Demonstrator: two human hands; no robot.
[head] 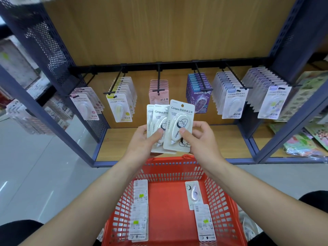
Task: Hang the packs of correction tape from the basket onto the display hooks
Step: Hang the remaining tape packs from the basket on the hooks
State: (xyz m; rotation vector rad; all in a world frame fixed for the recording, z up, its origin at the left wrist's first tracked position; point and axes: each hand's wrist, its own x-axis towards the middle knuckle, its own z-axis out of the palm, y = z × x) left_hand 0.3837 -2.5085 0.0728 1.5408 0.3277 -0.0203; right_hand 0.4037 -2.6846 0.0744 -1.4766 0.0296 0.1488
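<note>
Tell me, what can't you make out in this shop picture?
Head view:
- Count of white card packs gripped by left hand: front pack, pinched by right hand, overlaps them.
- Pink packs on middle hook: lower halves behind those.
- Red plastic basket: near rim cut off below.

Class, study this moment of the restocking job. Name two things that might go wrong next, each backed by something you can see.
1. The left hand grips a loose fan of packs while the right hand pinches the front pack; pulling it free might drop another into the basket.
2. Each of the display hooks carries its own design, and none visibly matches the held packs, so one may land on the wrong hook.
</note>
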